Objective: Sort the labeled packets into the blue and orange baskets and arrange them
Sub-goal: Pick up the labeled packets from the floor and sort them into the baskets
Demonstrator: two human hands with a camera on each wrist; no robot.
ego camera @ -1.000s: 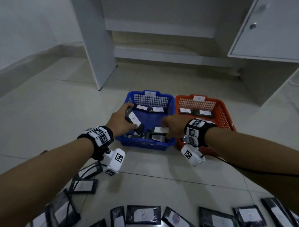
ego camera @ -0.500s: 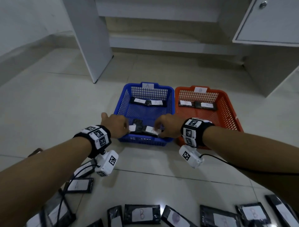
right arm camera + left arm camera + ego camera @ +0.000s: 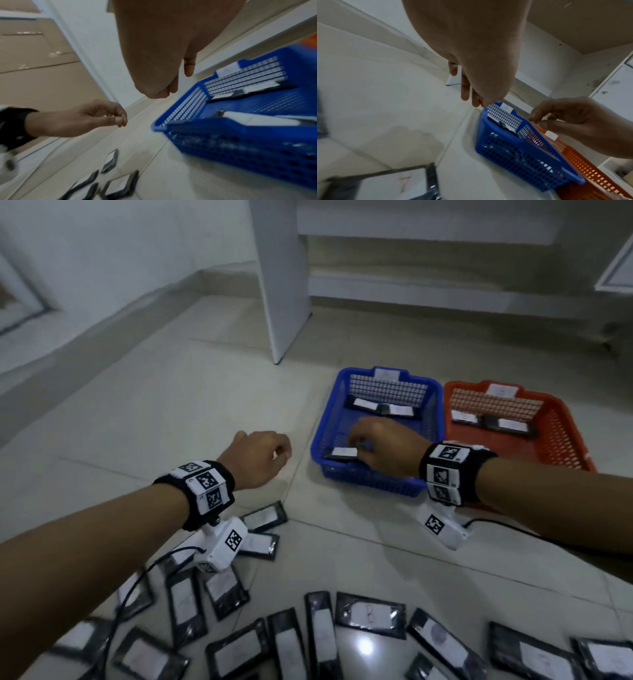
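Note:
The blue basket [image 3: 370, 478] and the orange basket [image 3: 565, 440] stand side by side on the floor, each with a white letter tag on its back wall. Two black packets with white labels [image 3: 364, 404] lie along the back of the blue basket, and another packet [image 3: 344, 453] lies at its front. My right hand [image 3: 359, 445] hovers over that front packet with loosely curled fingers and holds nothing. My left hand [image 3: 284, 453] hangs left of the blue basket, outside it, with relaxed fingers and nothing in it. Two packets [image 3: 510, 424] lie in the orange basket.
Several loose labeled packets [image 3: 370, 614] are scattered on the tiled floor in front of me and under my left wrist. A white cabinet panel [image 3: 281, 285] stands behind the baskets. A black cable [image 3: 507, 530] runs from my right wrist across the floor.
My left hand has drawn out of the blue basket and moved to its left. The packets now lie at the basket's front, with my right hand still above them.

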